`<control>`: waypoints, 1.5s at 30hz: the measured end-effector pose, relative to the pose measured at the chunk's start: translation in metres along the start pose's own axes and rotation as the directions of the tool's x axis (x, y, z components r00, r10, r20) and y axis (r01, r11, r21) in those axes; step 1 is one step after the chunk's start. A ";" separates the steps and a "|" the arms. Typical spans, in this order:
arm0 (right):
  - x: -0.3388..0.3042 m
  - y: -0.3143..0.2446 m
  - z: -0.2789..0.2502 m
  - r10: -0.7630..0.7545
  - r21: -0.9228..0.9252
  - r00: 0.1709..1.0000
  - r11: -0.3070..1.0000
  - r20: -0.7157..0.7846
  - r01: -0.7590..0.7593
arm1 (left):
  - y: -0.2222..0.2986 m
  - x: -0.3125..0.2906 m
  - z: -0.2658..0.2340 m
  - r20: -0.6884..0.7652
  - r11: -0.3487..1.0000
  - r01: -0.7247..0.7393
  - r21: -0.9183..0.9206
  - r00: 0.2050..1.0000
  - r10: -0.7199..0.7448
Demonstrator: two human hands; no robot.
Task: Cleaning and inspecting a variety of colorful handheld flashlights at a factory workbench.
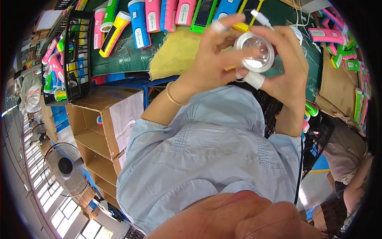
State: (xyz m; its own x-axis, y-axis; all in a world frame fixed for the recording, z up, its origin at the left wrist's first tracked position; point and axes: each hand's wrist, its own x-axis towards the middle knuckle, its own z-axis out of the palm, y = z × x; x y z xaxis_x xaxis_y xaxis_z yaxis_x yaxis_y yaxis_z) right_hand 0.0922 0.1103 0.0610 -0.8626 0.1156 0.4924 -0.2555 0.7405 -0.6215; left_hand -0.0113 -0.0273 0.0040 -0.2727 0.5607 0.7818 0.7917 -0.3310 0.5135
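Observation:
A round flashlight head [256, 65] with a clear lens and a white rim faces up between my hands; its body is hidden. My right hand [288, 63] curls round its right side, with white tape on the thumb. From the left, my left hand [213, 55] closes against the rim, and a blurred finger lies across the lens. One taped finger of that hand points away over the far side. Just beyond the fingers, a white cable plug [260, 18] sticks up. Under my left hand lies a yellow cloth [171, 53] on the green tabletop [119, 59].
Pink, blue, green and yellow flashlights [139, 28] line the table's far side. A black basket [77, 51] of flashlights stands left, above a cardboard box [107, 103]. More flashlights [328, 36] lie at right near cardboard [338, 87]. A fan [65, 165] stands lower left; another person's arm [358, 191] shows lower right.

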 end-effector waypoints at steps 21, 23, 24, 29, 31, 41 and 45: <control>0.017 0.068 0.027 0.173 0.204 0.983 0.962 0.062 -0.182 | -0.001 0.029 -0.003 0.403 0.832 0.328 0.447 0.757 -0.515; 0.017 0.083 0.031 0.332 -0.003 0.937 0.943 0.106 -0.334 | 0.001 0.024 0.001 0.371 0.774 0.229 0.590 0.774 -0.513; 0.020 0.083 0.033 0.402 0.013 0.907 0.913 0.123 -0.407 | -0.002 0.022 0.001 0.375 0.776 0.225 0.590 0.774 -0.510; 0.015 0.082 0.041 0.351 0.182 0.923 0.908 0.155 -0.376 | -0.014 0.035 -0.008 0.494 0.729 0.492 0.475 0.537 -0.684; 0.010 0.077 0.036 0.092 0.407 0.994 0.907 0.065 -0.110 | -0.012 0.044 -0.017 0.592 0.656 0.691 0.304 0.403 -0.698; 0.015 0.090 0.043 0.279 0.039 0.943 0.956 0.181 -0.290 | -0.021 0.020 0.002 0.501 0.673 0.490 0.554 0.450 -0.739; 0.012 0.081 0.027 0.545 0.322 0.829 0.768 0.124 -0.553 | -0.024 0.021 -0.006 0.524 0.644 0.757 0.112 0.506 -0.686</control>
State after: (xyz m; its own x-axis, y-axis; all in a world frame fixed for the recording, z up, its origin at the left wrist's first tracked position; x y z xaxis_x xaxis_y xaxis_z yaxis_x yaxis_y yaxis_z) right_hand 0.0496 0.1537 -0.0004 -0.9088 0.4173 -0.0064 0.1408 0.2921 -0.9460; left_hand -0.0395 -0.0124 0.0105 -0.3943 0.9080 -0.1417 0.3644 0.2961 0.8829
